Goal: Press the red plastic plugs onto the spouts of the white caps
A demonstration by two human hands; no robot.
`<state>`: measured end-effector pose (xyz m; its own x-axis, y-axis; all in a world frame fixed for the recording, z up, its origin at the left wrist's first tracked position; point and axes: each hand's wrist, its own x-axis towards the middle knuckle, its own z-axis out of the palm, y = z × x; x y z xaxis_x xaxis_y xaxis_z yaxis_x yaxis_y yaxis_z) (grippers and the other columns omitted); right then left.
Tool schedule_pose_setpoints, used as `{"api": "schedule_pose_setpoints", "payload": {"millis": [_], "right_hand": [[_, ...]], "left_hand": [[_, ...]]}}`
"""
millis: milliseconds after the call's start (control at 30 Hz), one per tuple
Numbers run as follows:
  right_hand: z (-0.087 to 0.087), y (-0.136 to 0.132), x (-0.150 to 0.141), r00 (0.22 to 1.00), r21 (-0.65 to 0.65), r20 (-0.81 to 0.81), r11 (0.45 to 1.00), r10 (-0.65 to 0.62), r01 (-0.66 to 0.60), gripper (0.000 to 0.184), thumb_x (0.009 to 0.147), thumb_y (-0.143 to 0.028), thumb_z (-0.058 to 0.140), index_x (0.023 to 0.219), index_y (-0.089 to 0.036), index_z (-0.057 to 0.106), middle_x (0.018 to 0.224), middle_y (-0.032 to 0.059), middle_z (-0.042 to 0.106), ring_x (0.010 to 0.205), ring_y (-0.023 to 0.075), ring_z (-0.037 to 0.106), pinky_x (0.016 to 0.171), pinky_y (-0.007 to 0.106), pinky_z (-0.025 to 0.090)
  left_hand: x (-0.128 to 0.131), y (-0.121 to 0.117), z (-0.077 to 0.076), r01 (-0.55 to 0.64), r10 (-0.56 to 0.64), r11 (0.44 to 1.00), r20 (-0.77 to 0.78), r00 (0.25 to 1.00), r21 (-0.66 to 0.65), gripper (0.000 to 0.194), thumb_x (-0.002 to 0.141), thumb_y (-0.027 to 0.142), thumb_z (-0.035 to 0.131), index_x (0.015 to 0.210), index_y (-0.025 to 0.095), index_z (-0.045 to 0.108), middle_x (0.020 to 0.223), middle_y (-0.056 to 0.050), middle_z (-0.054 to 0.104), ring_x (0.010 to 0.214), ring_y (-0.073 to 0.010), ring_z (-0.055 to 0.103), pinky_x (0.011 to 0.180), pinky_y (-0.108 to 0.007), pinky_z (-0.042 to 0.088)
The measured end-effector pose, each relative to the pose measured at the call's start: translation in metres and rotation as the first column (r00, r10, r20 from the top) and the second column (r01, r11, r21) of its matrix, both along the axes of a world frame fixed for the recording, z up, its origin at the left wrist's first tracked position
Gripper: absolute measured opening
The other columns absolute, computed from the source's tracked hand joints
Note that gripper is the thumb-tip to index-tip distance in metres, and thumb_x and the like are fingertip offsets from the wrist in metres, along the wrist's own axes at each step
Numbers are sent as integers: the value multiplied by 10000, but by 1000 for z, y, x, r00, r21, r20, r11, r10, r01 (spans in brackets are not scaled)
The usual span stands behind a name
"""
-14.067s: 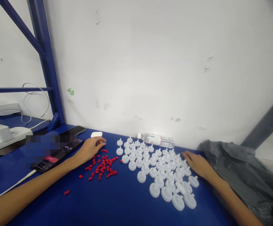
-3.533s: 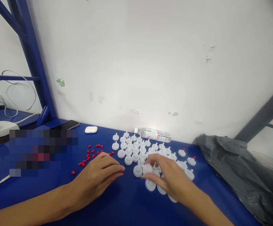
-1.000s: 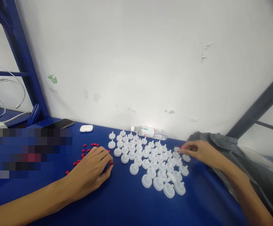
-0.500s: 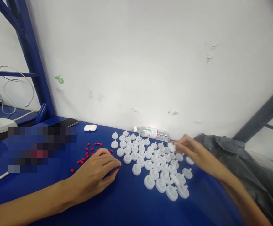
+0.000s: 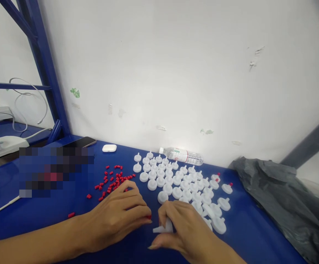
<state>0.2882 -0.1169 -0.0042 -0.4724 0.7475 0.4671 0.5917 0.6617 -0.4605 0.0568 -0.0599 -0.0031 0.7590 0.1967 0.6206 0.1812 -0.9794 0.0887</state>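
Note:
My left hand point(image 5: 122, 214) is closed, thumb and fingers pinching a small red cap point(image 5: 148, 217) at its fingertips. Facing it, my right hand point(image 5: 185, 227) grips a white nozzle cap point(image 5: 167, 227), whose thin spout points left towards the red cap. A short gap separates the two pieces. Behind my left hand, several loose red caps point(image 5: 118, 179) are scattered on the blue table point(image 5: 137, 253). A large cluster of white nozzle caps point(image 5: 169, 179) stands beyond my right hand, mostly spouts up. At its right side, a white nozzle cap point(image 5: 227, 188) has a red tip.
A clear plastic bottle point(image 5: 195, 158) lies along the wall behind the white caps. Further left are a white earbud case point(image 5: 109, 148) and a dark phone point(image 5: 86, 142). A black plastic bag point(image 5: 274, 194) covers the right edge. Blue frame posts point(image 5: 49, 73) rise at the left.
My right hand has come from the far right of the cluster to the front middle, bringing a white nozzle cap. My left hand has shifted slightly right and nearer, still pinching the red cap.

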Motion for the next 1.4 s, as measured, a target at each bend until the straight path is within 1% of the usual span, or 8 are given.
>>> {"api": "schedule_pose_setpoints", "payload": {"millis": [133, 333, 667, 900, 1000, 1100, 1200, 1400], "right_hand": [[-6, 0, -7, 1000, 66, 6, 998, -20, 20, 495, 920, -705, 476, 788, -232, 414, 656, -79, 550, 512, 74, 492, 502, 202, 347], [-5, -3, -11, 997, 183, 29, 981, -71, 64, 481, 973, -674, 402, 774, -236, 387, 640, -81, 529, 491, 71, 486, 499, 196, 376], [-14, -4, -15, 995, 294, -10, 951, -98, 96, 484, 950, -694, 451, 780, -242, 410, 647, -75, 549, 479, 77, 539, 473, 214, 385], [-18, -2, -23, 983, 410, 27, 899, -179, 153, 436, 1034, -583, 354, 766, -243, 407, 636, -62, 516, 457, 84, 524, 446, 227, 361], [-17, -3, -24, 983, 442, 49, 886, -178, 139, 444, 1049, -561, 326, 758, -239, 419, 630, -57, 508, 454, 89, 523, 446, 229, 362], [-16, -4, -24, 987, 398, 73, 912, -142, 102, 471, 1047, -574, 311, 749, -231, 437, 633, -49, 510, 449, 86, 512, 448, 218, 373], [-16, -5, -22, 991, 315, 90, 947, -101, 68, 441, 1018, -582, 413, 765, -225, 465, 663, -44, 534, 466, 82, 516, 457, 207, 387], [-16, -2, -14, 997, 191, -44, 978, -71, 78, 431, 921, -651, 543, 831, -243, 438, 732, -44, 590, 559, 101, 585, 500, 205, 448]], "left_hand": [[3, -5, -2, 46, -48, 998, -54, 997, -30, 155, 992, 80, 513, 1080, 159, 614, 903, -32, 727, 806, -160, 622, 917, -386, 427], [3, -10, 5, 86, -87, 996, -55, 995, -20, 141, 964, 54, 526, 986, 163, 613, 860, -32, 714, 768, -161, 585, 815, -357, 452], [6, -11, -1, 20, -20, 999, 2, 1000, 32, 132, 1018, 144, 509, 1048, 161, 637, 812, -28, 706, 745, -161, 615, 814, -366, 460], [10, -17, 1, 1, 7, 995, -80, 997, 101, 227, 994, 60, 431, 841, 152, 571, 716, -17, 615, 658, -159, 497, 751, -373, 410], [10, -19, -3, -3, 7, 998, -66, 998, 61, 241, 949, 28, 406, 807, 175, 534, 681, -4, 565, 616, -158, 459, 706, -359, 394], [11, -19, -8, 16, -18, 999, -60, 998, -39, 230, 897, 22, 399, 793, 196, 508, 679, 0, 556, 603, -158, 473, 689, -345, 395], [11, -19, -10, 20, -28, 991, -58, 998, -132, 231, 931, 54, 400, 803, 199, 525, 693, -5, 587, 618, -158, 512, 695, -343, 400], [12, -19, -6, -10, 18, 972, 30, 999, -234, 201, 984, 93, 456, 928, 184, 626, 740, -16, 627, 674, -161, 542, 738, -349, 407]]}}
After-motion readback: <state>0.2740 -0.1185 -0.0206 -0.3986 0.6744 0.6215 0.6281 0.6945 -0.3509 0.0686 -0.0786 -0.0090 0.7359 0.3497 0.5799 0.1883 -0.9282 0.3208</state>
